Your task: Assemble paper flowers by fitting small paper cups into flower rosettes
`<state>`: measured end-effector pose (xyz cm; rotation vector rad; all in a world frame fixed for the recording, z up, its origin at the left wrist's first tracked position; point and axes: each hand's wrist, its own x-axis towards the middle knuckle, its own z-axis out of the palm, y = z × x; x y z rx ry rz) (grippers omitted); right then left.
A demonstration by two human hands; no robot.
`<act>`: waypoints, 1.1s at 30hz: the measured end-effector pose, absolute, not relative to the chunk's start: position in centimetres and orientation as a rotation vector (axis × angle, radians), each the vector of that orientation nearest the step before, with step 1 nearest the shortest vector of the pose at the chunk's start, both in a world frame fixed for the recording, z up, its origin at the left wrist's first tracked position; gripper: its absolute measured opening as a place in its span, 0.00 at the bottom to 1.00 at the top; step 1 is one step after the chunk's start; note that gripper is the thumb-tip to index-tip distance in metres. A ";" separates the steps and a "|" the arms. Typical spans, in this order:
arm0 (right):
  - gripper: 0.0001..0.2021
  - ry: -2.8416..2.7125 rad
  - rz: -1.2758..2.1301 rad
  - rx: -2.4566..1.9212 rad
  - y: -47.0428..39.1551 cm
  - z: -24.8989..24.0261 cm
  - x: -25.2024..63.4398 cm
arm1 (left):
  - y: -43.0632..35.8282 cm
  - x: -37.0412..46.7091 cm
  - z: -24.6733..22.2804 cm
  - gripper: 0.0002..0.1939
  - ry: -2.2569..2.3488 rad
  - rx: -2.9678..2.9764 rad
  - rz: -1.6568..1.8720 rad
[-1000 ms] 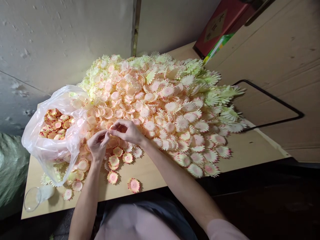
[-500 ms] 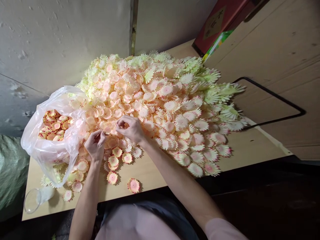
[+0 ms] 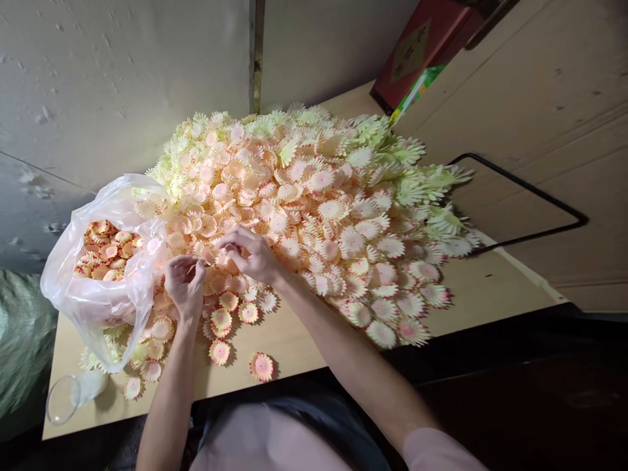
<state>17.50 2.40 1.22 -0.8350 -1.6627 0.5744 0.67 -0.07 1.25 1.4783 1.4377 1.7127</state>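
Note:
Over the front left of a big heap of artificial flower petal discs (image 3: 324, 180), pink and pale yellow with frilled edges, my two hands work close together. My left hand (image 3: 184, 282) is closed in a pinch, thumb against the fingers, beside the clear plastic bag. Just to its right my right hand (image 3: 252, 256) has its fingers curled and pinched, pointing left. Whatever the fingertips hold is too small to tell from the discs behind. Below the hands lie loose red-edged petal discs (image 3: 220, 351), one of them (image 3: 261, 367) apart near the table's front edge.
The plastic bag (image 3: 63, 261) on the left holds small red-and-yellow flower pieces (image 3: 105, 250). A clear cup (image 3: 63, 399) lies tipped at the table's (image 3: 304, 337) front left corner. A red box (image 3: 417, 49) stands at the back right, near a bent black metal bar (image 3: 530, 183).
My right hand has moved slightly left, closer to my left hand, and its fingers reach further out. My left hand has barely moved. The whole view has shifted a little.

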 end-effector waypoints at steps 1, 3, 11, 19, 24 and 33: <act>0.11 -1.693 0.552 -0.821 2.4 1.3 17.5 | -0.1 0.6 1.3 0.10 1.414 1.508 1.709; 0.12 -1.728 0.556 -0.818 2.3 1.4 17.5 | -0.1 0.4 1.5 0.06 1.370 1.657 1.675; 0.02 -1.674 0.546 -0.818 1.5 1.7 16.6 | -0.7 0.7 2.2 0.06 1.296 1.826 1.446; 0.11 -1.461 0.998 -0.713 1.7 1.0 16.2 | -0.2 0.7 1.6 0.22 1.312 1.515 1.432; 0.14 -1.569 0.806 -0.805 2.0 1.0 16.7 | 0.0 0.0 0.8 0.14 1.368 1.607 1.435; 0.07 -1.792 0.269 -0.857 2.0 1.1 16.8 | -0.2 0.1 1.1 0.10 1.357 1.726 1.480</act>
